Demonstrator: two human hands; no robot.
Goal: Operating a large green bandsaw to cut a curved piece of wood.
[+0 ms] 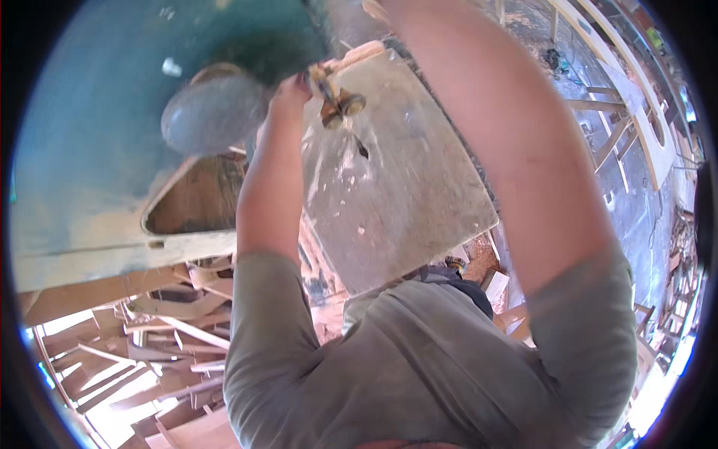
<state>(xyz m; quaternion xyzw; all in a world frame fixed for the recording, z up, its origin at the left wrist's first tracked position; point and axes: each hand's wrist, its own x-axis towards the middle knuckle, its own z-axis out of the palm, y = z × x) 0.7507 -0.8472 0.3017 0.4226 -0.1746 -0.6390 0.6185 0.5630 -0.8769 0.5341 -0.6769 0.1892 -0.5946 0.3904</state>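
My left hand [290,91] is raised at the far left corner of a grey metal machine table [404,172], its fingers curled in beside a brass-coloured knob-like fitting [342,106]. What those fingers hold is hidden. A pale strip of wood [357,55] lies along the table's far edge, close to this hand. My right arm stretches forward over the table's right side. Only a bit of my right hand [376,10] shows at the top edge, and its fingers are cut off. A dark slot [363,150] marks the table top near the fitting.
On the left stands a large teal machine body [97,150] with a rounded grey cover [213,112] and a triangular opening [196,198]. Wood offcuts [172,329] are heaped at lower left. Curved wooden frames [647,142] stand on the floor at right.
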